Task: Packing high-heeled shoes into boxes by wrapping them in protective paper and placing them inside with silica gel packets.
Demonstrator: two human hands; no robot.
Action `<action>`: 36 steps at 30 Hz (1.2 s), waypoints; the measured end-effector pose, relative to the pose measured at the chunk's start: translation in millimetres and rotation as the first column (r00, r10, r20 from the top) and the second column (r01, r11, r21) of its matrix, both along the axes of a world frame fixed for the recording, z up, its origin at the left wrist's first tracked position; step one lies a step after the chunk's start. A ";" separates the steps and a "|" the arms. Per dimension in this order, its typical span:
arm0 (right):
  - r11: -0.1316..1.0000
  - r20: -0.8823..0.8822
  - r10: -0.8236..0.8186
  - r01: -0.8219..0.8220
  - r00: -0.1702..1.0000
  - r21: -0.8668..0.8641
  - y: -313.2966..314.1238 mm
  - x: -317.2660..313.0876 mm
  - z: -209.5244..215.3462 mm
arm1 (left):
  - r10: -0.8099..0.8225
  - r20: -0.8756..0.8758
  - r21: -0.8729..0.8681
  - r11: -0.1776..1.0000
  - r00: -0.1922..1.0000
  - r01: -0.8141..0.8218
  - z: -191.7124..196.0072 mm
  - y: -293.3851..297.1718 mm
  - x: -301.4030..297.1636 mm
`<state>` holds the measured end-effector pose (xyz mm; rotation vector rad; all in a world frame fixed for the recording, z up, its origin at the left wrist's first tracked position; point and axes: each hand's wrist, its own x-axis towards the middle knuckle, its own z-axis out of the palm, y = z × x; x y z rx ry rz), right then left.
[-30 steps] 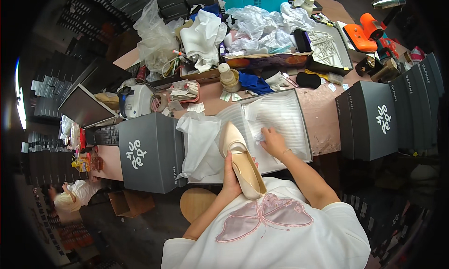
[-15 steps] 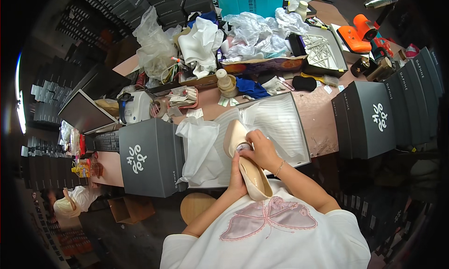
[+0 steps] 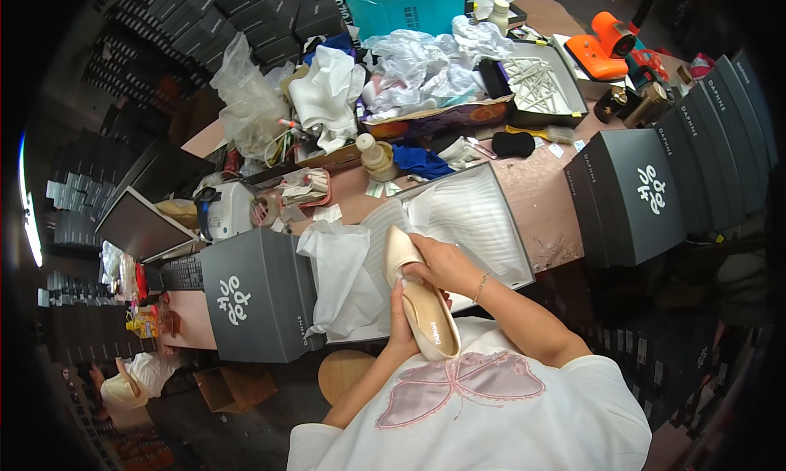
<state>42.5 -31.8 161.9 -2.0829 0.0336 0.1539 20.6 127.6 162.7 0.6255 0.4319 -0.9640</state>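
A cream pointed-toe shoe (image 3: 431,317) is between my hands, its toe pointing away from me and its heel near my shirt. My left hand (image 3: 401,324) closes round its left side, the thumb at the edge of the opening. My right hand (image 3: 444,265) grips the toe part from the right, with the thumb at the opening's front edge. Something pale shows by the thumbs, too small to tell. Beyond the shoe lies an open shoebox (image 3: 512,225) lined with white wrapping. Loose white tissue paper (image 3: 340,266) spreads over its left side.
Dark grey shoeboxes (image 3: 250,295) stand at the left, and more boxes (image 3: 634,197) at the right. Farther back are a glue bottle (image 3: 377,157), a blue cloth (image 3: 422,162), a brush (image 3: 550,135) and a tray of white sticks (image 3: 565,107). Another person (image 3: 147,377) is at the far left.
The shoe has turned to show more of its insole. My right hand has shifted from the opening onto the toe part, with its fingers lying along it. The view has tilted slightly.
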 end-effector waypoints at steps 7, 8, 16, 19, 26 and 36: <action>0.660 0.290 -0.011 0.224 0.957 -0.717 -95.4 -46.2 -65.8 | 0.191 0.602 0.617 0.505 0.775 -0.604 -53.3 47.1 57.3; 0.579 0.280 0.041 0.206 0.959 -0.789 -104.7 -46.7 -82.8 | 0.129 0.678 0.544 0.573 0.724 -0.612 -45.5 41.8 61.8; 0.834 0.348 -0.256 0.388 0.902 -0.392 -112.9 -56.4 -94.3 | -0.661 0.701 0.689 0.725 0.267 -0.015 -48.5 -38.1 22.2; 0.843 0.345 -0.310 0.424 0.886 -0.332 -112.0 -67.9 -67.3 | -0.674 0.736 0.639 0.661 0.062 -0.393 -36.8 -15.6 12.0; 0.999 0.224 -0.042 0.048 0.974 -0.020 -27.4 -37.5 -20.7 | -0.189 0.482 0.727 0.631 0.856 -0.270 -115.1 73.3 53.5; 0.809 0.339 0.412 -0.169 0.846 -0.562 68.5 33.0 -84.2 | 0.202 0.239 0.378 0.882 0.950 -0.283 -142.3 87.5 54.5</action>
